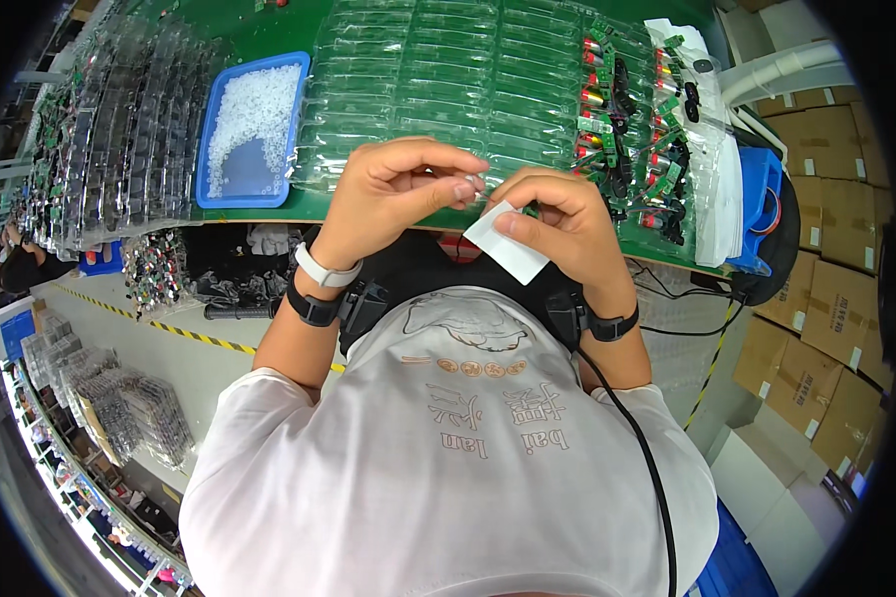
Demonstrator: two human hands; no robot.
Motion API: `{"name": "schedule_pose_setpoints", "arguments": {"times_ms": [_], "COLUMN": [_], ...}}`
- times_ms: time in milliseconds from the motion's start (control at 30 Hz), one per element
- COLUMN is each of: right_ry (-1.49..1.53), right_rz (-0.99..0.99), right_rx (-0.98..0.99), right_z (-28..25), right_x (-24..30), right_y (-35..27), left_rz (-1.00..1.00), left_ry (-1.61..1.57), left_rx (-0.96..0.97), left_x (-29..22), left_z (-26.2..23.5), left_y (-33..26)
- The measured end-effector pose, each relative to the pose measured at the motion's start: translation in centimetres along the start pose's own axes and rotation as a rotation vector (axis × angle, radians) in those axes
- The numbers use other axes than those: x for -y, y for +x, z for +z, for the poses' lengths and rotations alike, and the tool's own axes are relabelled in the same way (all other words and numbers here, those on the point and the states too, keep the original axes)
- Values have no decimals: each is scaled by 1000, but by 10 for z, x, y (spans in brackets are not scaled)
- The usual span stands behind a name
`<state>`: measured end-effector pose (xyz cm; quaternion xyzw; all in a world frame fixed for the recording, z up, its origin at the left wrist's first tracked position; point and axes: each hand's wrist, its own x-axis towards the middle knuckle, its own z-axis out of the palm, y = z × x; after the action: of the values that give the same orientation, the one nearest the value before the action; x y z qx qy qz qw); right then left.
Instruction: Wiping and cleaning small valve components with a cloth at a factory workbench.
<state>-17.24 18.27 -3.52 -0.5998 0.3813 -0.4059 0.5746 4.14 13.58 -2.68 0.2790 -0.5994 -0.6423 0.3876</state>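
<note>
White square sheet (509,246) sits at twelve o'clock from the white shirt (468,333), pinched by the right hand (560,214), while the left hand (388,194), at its ten o'clock, closes fingertips on what looks like a tiny clear piece (477,183). Fine two-handed handling seems the step underway; the next move likely calls for a steady sheet and delicate left fingertips.
</note>
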Motion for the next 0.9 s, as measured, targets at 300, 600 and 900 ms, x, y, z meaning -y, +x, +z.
{"name": "schedule_pose_setpoints", "arguments": {"times_ms": [300,600,900], "right_ry": [275,431,361], "right_rz": [-334,-234,-176], "right_rx": [-418,-686,-735], "right_z": [-16,-38,-48], "right_x": [-15,-29,-32], "right_y": [-21,-62,-74], "left_rz": [244,252,615], "left_ry": [466,866,952], "left_rx": [10,-177,285], "left_x": [-56,-42,14], "left_z": [-20,-75,34], "left_y": [98,260,258]}}
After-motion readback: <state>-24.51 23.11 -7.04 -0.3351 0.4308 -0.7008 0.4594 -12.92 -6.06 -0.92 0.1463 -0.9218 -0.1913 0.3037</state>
